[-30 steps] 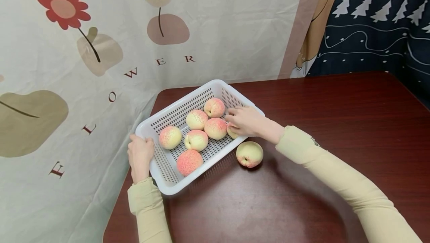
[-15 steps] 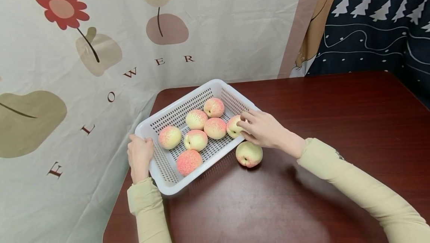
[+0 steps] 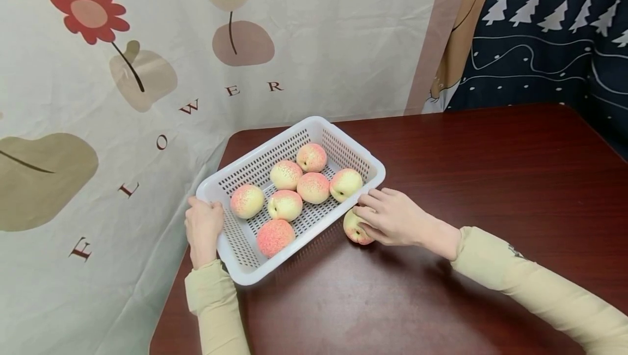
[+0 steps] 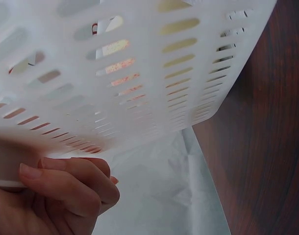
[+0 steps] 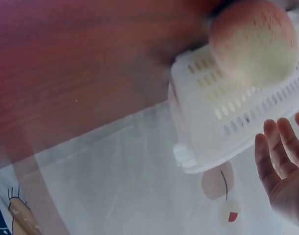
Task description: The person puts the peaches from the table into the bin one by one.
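Note:
A white perforated plastic basket (image 3: 245,277) holds several pink-and-yellow peaches, one of them (image 3: 345,184) by its right end. My left hand (image 3: 203,228) grips the basket's left end; in the left wrist view its fingers (image 4: 66,186) curl at the rim beneath the slotted wall. Outside the basket, against its near right side, a pale peach (image 3: 354,227) lies on the table. Over that peach my right hand (image 3: 392,217) hovers, partly covering it in the head view. The right wrist view shows the fingers (image 5: 277,152) loosely bent and apart from the peach.
The dark red-brown wooden table (image 3: 490,191) extends to the right and front. A pale cloth (image 3: 333,44) printed with flowers and letters hangs behind and to the left. A navy cloth (image 3: 535,66) with white trees hangs at the back right.
My right hand has left the basket's right end and moved down and right to the peach outside, uncovering the peach there. My left hand and the basket have stayed put.

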A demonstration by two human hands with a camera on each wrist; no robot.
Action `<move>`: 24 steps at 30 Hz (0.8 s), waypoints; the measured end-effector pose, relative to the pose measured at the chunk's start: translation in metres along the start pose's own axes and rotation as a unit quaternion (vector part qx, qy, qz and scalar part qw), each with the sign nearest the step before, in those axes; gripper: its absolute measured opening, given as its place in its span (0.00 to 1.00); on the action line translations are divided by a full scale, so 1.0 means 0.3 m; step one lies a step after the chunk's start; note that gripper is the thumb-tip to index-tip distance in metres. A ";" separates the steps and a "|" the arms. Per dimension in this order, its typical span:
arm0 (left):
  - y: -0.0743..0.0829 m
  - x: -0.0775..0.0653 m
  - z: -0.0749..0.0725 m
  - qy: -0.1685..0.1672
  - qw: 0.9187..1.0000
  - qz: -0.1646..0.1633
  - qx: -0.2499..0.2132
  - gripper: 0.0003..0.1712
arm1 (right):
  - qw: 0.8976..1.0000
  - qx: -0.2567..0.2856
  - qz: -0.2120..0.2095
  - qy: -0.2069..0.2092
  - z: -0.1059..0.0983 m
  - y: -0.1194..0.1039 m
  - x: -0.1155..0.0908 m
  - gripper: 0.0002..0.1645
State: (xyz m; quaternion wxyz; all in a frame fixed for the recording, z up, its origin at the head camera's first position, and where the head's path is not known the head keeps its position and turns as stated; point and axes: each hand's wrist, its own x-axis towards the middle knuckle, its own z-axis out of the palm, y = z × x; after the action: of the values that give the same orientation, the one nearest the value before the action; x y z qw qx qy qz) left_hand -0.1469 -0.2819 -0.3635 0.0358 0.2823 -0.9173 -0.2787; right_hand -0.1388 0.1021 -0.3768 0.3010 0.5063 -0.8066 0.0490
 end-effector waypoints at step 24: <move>0.004 -0.007 -0.002 -0.002 1.000 0.005 0.002 0.30 | 0.996 -0.030 0.035 -0.073 0.101 -0.082 -0.033 0.29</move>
State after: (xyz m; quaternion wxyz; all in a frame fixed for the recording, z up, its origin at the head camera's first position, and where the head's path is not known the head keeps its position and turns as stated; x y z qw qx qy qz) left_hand -0.1458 -0.2803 -0.3621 0.0352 0.2777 -0.9191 -0.2774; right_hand -0.1280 0.0864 -0.4122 0.2543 0.4709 -0.8447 -0.0024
